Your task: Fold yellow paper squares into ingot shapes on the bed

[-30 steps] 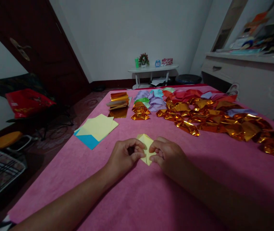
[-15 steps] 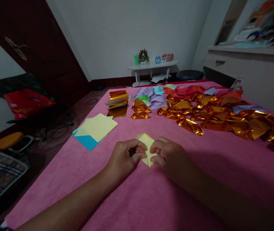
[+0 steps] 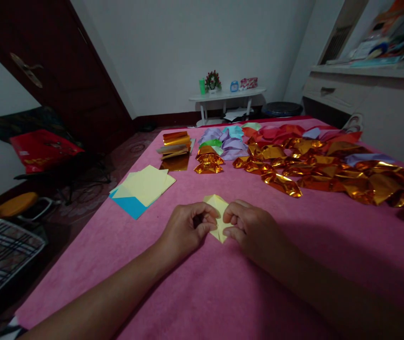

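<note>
A small folded piece of yellow paper (image 3: 219, 212) lies between my hands, its points facing away from me and toward me, with creases on its surface. My left hand (image 3: 193, 224) pinches its left edge between thumb and fingers. On the opposite side, my right hand (image 3: 246, 224) grips the right edge in the same way. Fingertips cover parts of both edges. To the left rests a loose stack of yellow paper sheets (image 3: 148, 182), with a blue sheet (image 3: 131, 205) showing from under it.
A pink cloth (image 3: 173, 288) covers the table. Beyond my hands stand a pile of gold foil sheets (image 3: 175, 151), folded gold foil pieces (image 3: 281, 184) and folded purple paper pieces (image 3: 233, 148). A white side table (image 3: 228, 96) is by the wall; a red bag (image 3: 44, 151) sits left.
Both hands keep their pinch on the yellow paper, which looks nearly the same. The whole view has shifted slightly.
</note>
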Demonstrator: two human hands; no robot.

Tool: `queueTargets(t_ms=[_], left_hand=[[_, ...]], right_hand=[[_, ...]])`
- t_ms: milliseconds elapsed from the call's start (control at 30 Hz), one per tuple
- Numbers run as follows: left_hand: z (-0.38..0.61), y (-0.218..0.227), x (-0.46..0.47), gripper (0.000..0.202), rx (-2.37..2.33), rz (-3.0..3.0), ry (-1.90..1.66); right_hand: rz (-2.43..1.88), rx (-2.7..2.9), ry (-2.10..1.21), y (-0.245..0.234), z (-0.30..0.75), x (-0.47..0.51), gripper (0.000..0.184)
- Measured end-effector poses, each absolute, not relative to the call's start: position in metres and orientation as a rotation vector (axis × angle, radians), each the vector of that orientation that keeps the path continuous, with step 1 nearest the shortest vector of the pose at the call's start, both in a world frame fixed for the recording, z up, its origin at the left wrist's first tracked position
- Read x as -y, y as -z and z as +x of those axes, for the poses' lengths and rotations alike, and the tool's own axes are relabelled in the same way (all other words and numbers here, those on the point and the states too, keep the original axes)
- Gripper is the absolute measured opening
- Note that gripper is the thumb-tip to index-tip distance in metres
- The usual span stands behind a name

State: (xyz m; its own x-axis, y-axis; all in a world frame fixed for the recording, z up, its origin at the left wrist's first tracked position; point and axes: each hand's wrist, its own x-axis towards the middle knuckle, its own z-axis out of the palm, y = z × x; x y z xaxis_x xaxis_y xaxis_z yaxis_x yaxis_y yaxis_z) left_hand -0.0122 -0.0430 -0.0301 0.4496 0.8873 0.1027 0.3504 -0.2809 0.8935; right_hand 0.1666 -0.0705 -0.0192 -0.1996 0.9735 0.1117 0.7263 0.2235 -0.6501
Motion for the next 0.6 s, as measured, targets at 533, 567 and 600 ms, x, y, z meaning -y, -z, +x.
queueTargets(t_ms=[533, 567, 600], left_hand=[[-0.0118, 0.0258, 0.0402, 0.012, -0.935, 2.224, -0.758], [-0.0129, 0.0243, 0.0397, 0.011, -0.928, 2.212, -0.746], [-0.0146, 0.0226, 0.0390, 0.009, -0.917, 2.192, -0.727]], right_hand=[[-1.510, 1.930, -0.711, 0.0212, 0.1669, 0.0742, 0.009], [-1.506, 1.937, -0.715, 0.0212, 0.1671, 0.0743, 0.009], [-1.506, 1.942, -0.716, 0.0210, 0.1673, 0.0743, 0.009]])
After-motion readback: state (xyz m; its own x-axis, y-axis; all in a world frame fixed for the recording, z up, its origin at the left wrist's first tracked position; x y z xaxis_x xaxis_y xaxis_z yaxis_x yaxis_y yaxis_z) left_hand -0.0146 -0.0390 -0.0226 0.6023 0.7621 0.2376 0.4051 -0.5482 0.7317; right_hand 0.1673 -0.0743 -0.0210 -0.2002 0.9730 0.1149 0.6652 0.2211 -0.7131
